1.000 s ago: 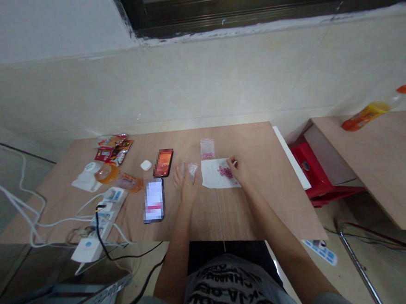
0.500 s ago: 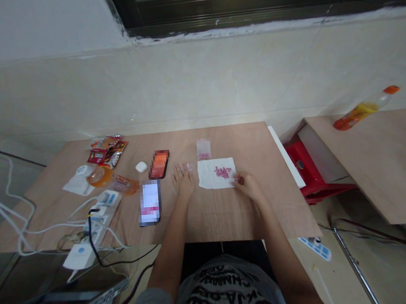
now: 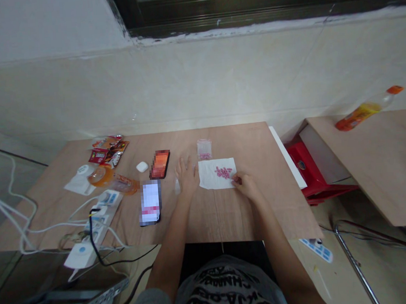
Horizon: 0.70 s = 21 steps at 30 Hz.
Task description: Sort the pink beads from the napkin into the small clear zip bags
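In the head view, a white rectangular sheet of paper point(image 3: 207, 177) lies flat on the light wood-grain desk point(image 3: 221, 218), its long axis running left to right. Small pink bead-like pieces point(image 3: 223, 172) form a loose cluster right of its middle. Just beyond the sheet's far edge is a clear plastic bag point(image 3: 204, 149), its long axis pointing away from the person, with pink pieces gathered at its near end.

The right hand point(image 3: 241, 181) is at the sheet's near right corner, covering it. Its fingers are curled inward with the tips near each other; whether they meet or grip anything is too small to tell. The left hand point(image 3: 188, 176) lies palm down, fingers spread and extended, just left of the sheet, apparently gripping nothing. A small clear plastic piece point(image 3: 177, 186) shows along its outer edge, partly hidden by the hand.

Left of this hand are a black-edged phone with an orange screen point(image 3: 160, 164), a phone with a white screen point(image 3: 150, 203) and a small white rounded case point(image 3: 142, 167). Farther left are a translucent orange bottle point(image 3: 112, 180) on its side, red and brown foil packets point(image 3: 109, 150) and a white power strip point(image 3: 100, 224) trailing cables.
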Each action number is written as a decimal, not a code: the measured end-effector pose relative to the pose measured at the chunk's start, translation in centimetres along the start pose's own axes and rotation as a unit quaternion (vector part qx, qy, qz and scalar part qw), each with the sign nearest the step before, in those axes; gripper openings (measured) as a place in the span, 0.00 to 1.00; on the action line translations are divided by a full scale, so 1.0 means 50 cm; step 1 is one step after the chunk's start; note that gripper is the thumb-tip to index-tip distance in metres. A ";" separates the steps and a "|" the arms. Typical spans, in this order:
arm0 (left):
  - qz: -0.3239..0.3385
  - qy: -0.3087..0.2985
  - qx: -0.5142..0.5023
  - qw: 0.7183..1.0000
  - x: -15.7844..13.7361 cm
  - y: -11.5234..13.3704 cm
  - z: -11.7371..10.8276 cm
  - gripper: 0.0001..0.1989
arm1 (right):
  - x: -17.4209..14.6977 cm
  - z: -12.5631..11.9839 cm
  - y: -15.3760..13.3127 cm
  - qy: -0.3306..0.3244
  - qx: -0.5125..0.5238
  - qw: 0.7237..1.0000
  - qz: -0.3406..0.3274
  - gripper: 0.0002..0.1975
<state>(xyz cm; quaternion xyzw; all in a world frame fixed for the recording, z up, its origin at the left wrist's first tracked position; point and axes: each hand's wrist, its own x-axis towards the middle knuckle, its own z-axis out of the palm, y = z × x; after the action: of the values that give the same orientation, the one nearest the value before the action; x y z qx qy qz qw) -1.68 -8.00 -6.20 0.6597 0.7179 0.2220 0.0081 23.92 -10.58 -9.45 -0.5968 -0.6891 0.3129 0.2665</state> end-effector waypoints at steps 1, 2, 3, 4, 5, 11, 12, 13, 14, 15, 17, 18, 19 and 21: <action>0.015 -0.005 -0.006 1.000 0.007 0.010 -0.005 0.26 | 0.003 0.001 -0.001 0.003 0.005 1.000 -0.003 0.05; 0.031 -0.014 -0.012 0.999 0.015 0.020 -0.008 0.25 | 0.007 0.002 -0.002 0.006 0.008 1.000 -0.005 0.05; 0.048 -0.027 -0.016 0.998 0.022 0.029 -0.008 0.24 | 0.010 0.003 -0.003 0.008 0.010 1.000 -0.007 0.06; 0.065 -0.040 -0.017 0.997 0.030 0.036 -0.006 0.23 | 0.013 0.004 -0.004 0.011 0.011 1.000 -0.008 0.07; 0.081 -0.055 -0.015 0.995 0.038 0.043 -0.002 0.22 | 0.016 0.005 -0.005 0.013 0.012 1.000 -0.010 0.07; 0.136 -0.128 0.025 0.982 0.076 0.055 0.046 0.21 | 0.028 0.016 -0.004 0.038 0.045 0.997 -0.040 0.06; 0.142 -0.138 0.031 0.980 0.080 0.054 0.053 0.21 | 0.030 0.019 -0.003 0.043 0.050 0.997 -0.043 0.06; 0.146 -0.147 0.036 0.978 0.082 0.053 0.059 0.21 | 0.031 0.022 -0.002 0.049 0.054 0.996 -0.044 0.06; 0.150 -0.153 0.041 0.976 0.083 0.052 0.063 0.21 | 0.032 0.025 0.000 0.054 0.056 0.996 -0.045 0.07; 0.154 -0.156 0.044 0.975 0.083 0.051 0.066 0.21 | 0.033 0.028 0.001 0.060 0.059 0.995 -0.046 0.07; 0.159 -0.157 0.047 0.974 0.082 0.050 0.070 0.22 | 0.035 0.032 0.003 0.073 0.066 0.994 -0.048 0.09; 0.160 -0.157 0.048 0.973 0.081 0.050 0.071 0.22 | 0.036 0.033 0.003 0.080 0.071 0.993 -0.050 0.09; 0.161 -0.155 0.047 0.973 0.080 0.050 0.072 0.22 | 0.035 0.034 0.003 0.086 0.078 0.992 -0.051 0.10; 0.162 -0.152 0.046 0.974 0.079 0.051 0.072 0.22 | 0.034 0.035 0.001 0.099 0.092 0.990 -0.051 0.12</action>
<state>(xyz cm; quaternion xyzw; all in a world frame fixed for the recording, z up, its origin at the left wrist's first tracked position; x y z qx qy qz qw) 1.31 -3.08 -7.50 0.7927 0.6017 0.0840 0.0504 22.42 -9.10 -10.67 -0.5621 -0.6571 0.3007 0.4023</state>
